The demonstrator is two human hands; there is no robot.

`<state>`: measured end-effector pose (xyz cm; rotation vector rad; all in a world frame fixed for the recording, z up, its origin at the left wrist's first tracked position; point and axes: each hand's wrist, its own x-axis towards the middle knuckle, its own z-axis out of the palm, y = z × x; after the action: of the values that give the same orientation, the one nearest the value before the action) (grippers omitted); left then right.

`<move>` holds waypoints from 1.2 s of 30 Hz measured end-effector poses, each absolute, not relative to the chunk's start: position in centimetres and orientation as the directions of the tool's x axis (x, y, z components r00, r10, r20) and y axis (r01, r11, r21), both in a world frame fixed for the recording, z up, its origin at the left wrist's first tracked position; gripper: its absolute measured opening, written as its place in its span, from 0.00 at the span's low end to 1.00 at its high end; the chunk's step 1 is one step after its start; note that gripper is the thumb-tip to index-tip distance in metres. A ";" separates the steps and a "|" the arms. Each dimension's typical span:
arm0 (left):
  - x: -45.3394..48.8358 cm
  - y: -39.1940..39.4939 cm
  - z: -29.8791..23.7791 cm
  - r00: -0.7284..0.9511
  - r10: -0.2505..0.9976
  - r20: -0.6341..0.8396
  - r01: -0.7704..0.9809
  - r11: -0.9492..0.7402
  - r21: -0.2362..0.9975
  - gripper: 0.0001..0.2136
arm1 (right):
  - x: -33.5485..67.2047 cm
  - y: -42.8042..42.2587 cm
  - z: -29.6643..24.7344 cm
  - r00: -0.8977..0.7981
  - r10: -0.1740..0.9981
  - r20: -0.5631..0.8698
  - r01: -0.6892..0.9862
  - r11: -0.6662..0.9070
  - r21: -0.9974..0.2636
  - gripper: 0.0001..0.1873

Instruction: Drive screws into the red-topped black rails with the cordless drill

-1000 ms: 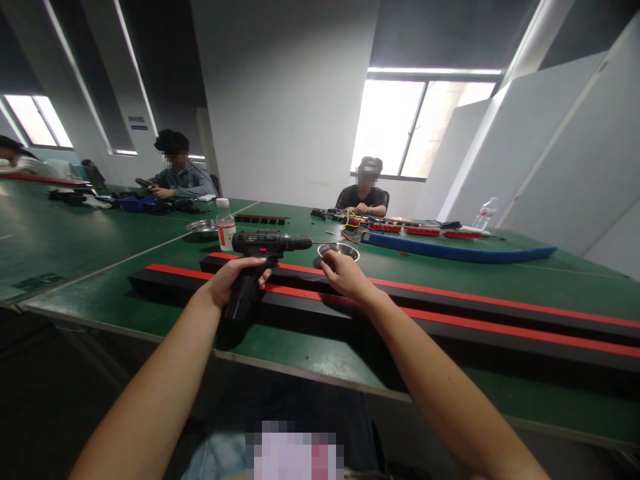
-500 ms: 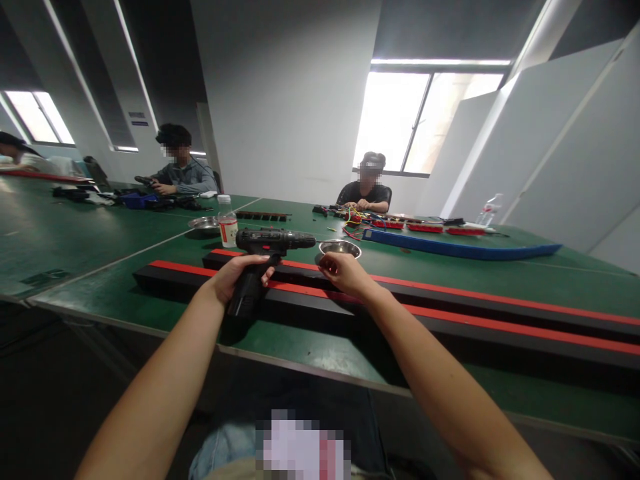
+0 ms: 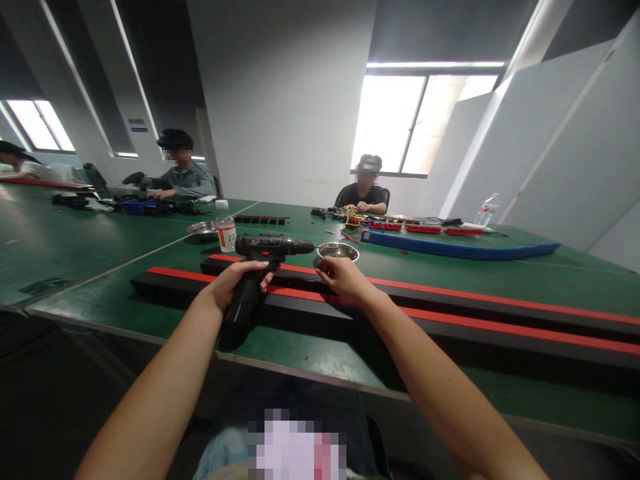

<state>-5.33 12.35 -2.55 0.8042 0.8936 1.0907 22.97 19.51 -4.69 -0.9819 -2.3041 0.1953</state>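
My left hand [image 3: 234, 283] is wrapped round the grip of a black cordless drill [image 3: 260, 248], whose bit points right. Just past the bit tip stands a shiny metal bowl [image 3: 350, 252]. In front of that bowl, my right hand [image 3: 343, 279] is closed in a pinch; whatever its fingertips hold is too small to make out. Under both hands lie two long black bars with red top strips: a nearer bar [image 3: 310, 308] and a farther bar [image 3: 430, 298], side by side along the table.
A clear bottle [image 3: 227, 230] and a second metal bowl [image 3: 200, 230] stand behind the drill. A long blue bar [image 3: 460, 247] lies beyond, near coloured wires [image 3: 353, 223]. Two co-workers sit across the green table [image 3: 295, 347], another person at far left.
My hands and the drill keep nearly the same place, with the view shifted slightly. Across the table at left, the co-worker's dark tool has been raised and moved a little left.
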 end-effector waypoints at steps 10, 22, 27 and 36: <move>-5.2 12.1 -2.3 0.202 0.958 -0.204 -0.384 0.269 0.883 0.04 | 22.9 19.3 -4.7 -0.524 0.707 0.474 0.606 0.701 -0.376 0.05; -5.4 12.1 -2.5 0.165 0.969 -0.185 -0.411 0.238 0.880 0.05 | 23.0 19.3 -4.7 -0.475 0.717 0.511 0.627 0.683 -0.375 0.07; -5.4 12.1 -2.5 0.171 0.963 -0.209 -0.411 0.262 0.873 0.04 | 23.1 19.2 -4.6 -0.472 0.718 0.512 0.651 0.676 -0.347 0.08; -5.3 12.1 -2.5 0.163 0.964 -0.208 -0.423 0.259 0.868 0.04 | 22.9 19.0 -4.4 -0.459 0.722 0.517 0.690 0.657 -0.306 0.15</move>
<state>-5.33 12.10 -2.51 0.7549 0.9008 1.1368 22.91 18.97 -4.39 -1.0893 -2.2485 0.0686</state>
